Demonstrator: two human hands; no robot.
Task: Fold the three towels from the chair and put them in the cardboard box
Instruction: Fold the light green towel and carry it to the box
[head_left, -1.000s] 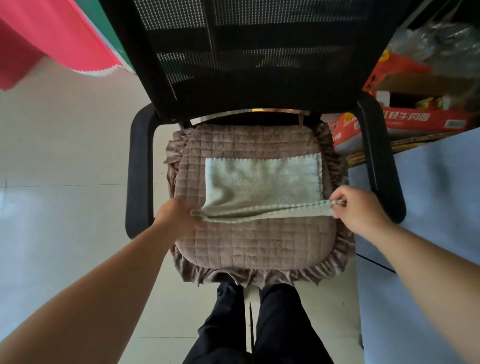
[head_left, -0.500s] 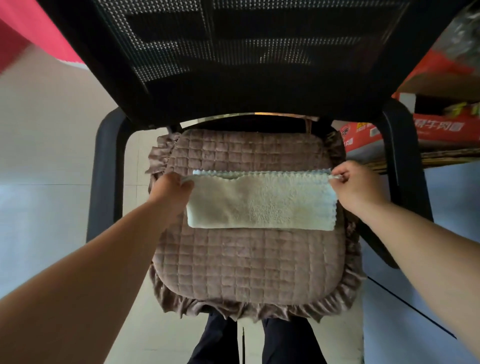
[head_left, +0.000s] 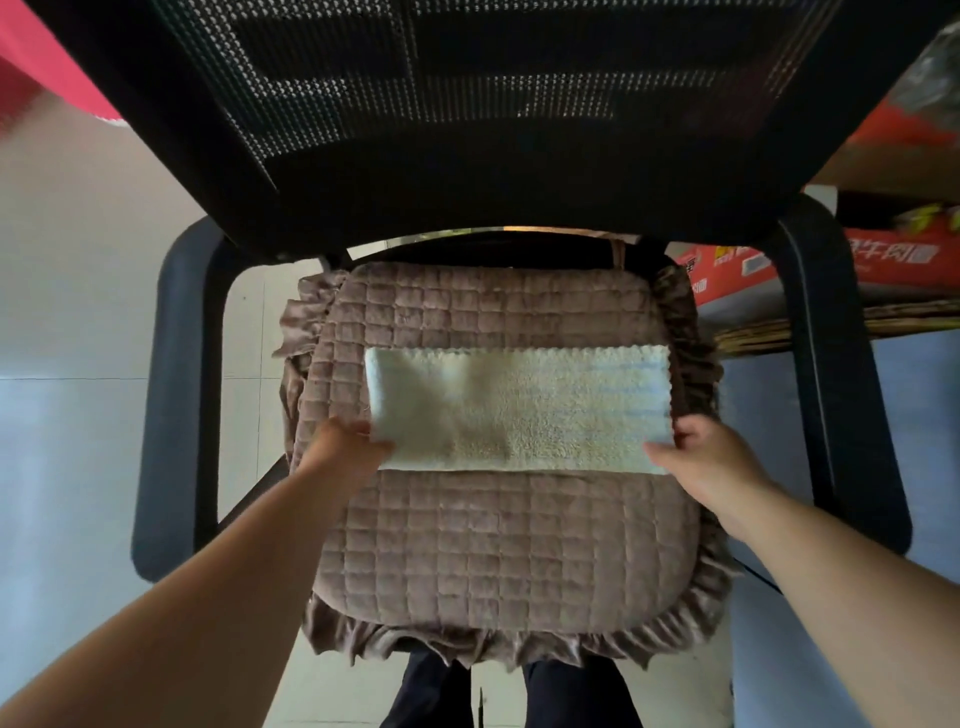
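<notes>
Towel (head_left: 519, 410) lies long side left-to-right on the cushion (head_left: 498, 530) — left hand (head_left: 345, 449) and right hand (head_left: 701, 457) each pinch a near corner, equally close.

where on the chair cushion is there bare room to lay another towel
Bare quilted brown seat cushion lies between the folded pale green towel and the front ruffle. A narrower strip lies between towel and black mesh backrest. The middle is crowded: left hand and right hand at the towel's near corners.

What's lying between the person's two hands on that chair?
In the head view, a folded pale towel spans the gap between the left hand and the right hand, lying flat on the quilted seat cushion; each hand touches one near corner.
</notes>
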